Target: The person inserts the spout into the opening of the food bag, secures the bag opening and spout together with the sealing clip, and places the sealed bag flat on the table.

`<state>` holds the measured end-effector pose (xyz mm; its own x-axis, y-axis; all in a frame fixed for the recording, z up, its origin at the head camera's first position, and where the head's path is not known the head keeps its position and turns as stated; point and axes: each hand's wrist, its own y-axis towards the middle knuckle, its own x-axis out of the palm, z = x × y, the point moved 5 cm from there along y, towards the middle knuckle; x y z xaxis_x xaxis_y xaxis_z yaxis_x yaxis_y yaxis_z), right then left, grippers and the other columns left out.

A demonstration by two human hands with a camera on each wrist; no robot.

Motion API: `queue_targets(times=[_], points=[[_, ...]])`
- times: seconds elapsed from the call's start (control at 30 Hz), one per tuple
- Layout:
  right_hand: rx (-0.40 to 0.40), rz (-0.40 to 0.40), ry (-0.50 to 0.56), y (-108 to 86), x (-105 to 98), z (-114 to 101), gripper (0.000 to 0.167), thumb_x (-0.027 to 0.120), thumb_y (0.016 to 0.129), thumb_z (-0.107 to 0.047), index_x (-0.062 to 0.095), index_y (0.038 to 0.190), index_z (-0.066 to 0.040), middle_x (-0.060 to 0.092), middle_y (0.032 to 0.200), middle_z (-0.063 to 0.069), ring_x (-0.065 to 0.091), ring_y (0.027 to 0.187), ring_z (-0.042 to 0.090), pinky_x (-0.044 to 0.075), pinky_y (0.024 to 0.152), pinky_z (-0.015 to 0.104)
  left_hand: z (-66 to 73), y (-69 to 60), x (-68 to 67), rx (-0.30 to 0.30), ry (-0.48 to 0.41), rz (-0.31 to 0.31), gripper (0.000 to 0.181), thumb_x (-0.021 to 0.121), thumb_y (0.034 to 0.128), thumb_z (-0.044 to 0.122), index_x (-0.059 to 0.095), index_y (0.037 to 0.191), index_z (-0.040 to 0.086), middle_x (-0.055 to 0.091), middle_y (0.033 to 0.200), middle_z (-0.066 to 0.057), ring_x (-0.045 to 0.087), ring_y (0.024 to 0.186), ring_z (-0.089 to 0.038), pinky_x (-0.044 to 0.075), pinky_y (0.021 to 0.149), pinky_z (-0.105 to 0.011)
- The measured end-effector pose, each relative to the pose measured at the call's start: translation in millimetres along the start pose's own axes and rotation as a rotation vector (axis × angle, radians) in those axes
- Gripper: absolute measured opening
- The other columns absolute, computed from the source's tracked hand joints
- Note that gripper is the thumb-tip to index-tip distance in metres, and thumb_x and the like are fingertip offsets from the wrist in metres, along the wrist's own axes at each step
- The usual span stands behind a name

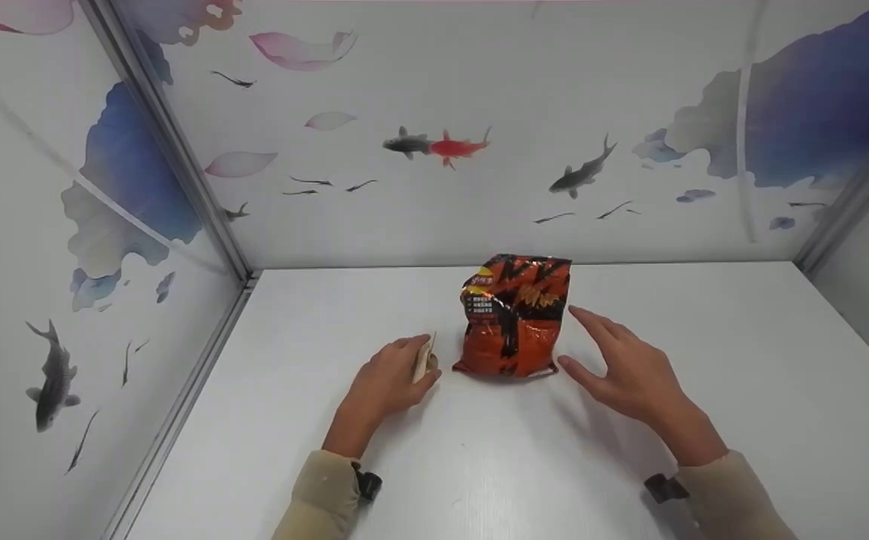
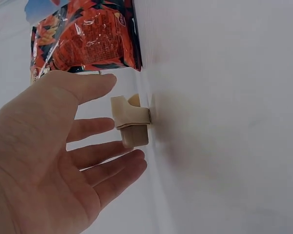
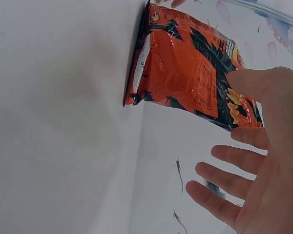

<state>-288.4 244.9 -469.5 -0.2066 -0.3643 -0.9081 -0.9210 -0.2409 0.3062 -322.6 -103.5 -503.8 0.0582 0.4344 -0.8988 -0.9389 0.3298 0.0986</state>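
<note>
In the head view I have the snack bag (image 1: 513, 322) a little right of the middle of the frame, on the white counter (image 1: 471, 472). It stands upright, and its long axis goes up the frame with only a slight lean. The printed wall (image 1: 419, 225) is behind it.

The right hand (image 1: 633, 375) is the nearer one to the bag: it is just beside the bag's right edge, so from this hand the bag lies to the upper left of the frame. Its fingers are spread and it grips nothing; I cannot tell if a fingertip already touches the foil.

The left hand (image 1: 385, 379) is left of the bag and apart from it. It is around a small cream block (image 2: 129, 114), near the frame's middle in the left wrist view. The thumb there looks away from the block, so I judge the hand is loosely opened, not gripping. The bag lies from this hand to the upper right in the head view.
</note>
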Motion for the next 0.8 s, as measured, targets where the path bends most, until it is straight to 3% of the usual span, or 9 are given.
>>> queue_targets(times=[0.2,0.43,0.6,0.8], points=[[0.001,-0.016,-0.009,-0.2,4.0,-2.0,0.077,0.067,0.104,-0.057,0.038,0.168,-0.027,0.058,0.160,0.017,0.063,0.138,0.042,0.061,0.094,0.068,-3.6,1.2,2.0,0.002,-0.023,-0.005,0.051,0.075,0.1030,0.031,0.062,0.148,0.010,0.072,0.136,-0.015,0.071,0.122,-0.029,0.061,0.105,-0.050],[-0.012,-0.017,-0.002,-1.6,7.7,-3.6,0.076,0.068,0.103,-0.055,0.038,0.168,-0.028,0.059,0.159,0.015,0.066,0.135,0.041,0.063,0.090,0.066,-2.6,2.3,0.3,0.046,-0.048,0.010,0.033,0.075,0.1023,0.016,0.070,0.132,0.005,0.074,0.117,-0.012,0.069,0.102,-0.022,0.064,0.092,-0.044],[-0.006,-0.035,0.006,-2.5,10.1,-4.7,0.076,0.066,0.104,-0.056,0.038,0.168,-0.028,0.061,0.157,0.015,0.069,0.129,0.041,0.063,0.088,0.065,-2.4,2.9,-6.3,0.062,-0.084,0.025,0.031,0.077,0.0993,0.010,0.071,0.128,0.002,0.075,0.112,-0.012,0.069,0.096,-0.020,0.064,0.087,-0.040],[0.001,-0.028,0.014,-2.8,9.1,-6.7,0.072,0.068,0.103,-0.054,0.042,0.166,-0.028,0.070,0.144,0.010,0.076,0.112,0.030,0.064,0.077,0.054,0.6,1.2,-21.8,0.051,-0.115,0.068,0.036,0.081,0.0969,0.011,0.071,0.131,0.006,0.074,0.110,-0.007,0.068,0.096,-0.018,0.062,0.083,-0.032]])
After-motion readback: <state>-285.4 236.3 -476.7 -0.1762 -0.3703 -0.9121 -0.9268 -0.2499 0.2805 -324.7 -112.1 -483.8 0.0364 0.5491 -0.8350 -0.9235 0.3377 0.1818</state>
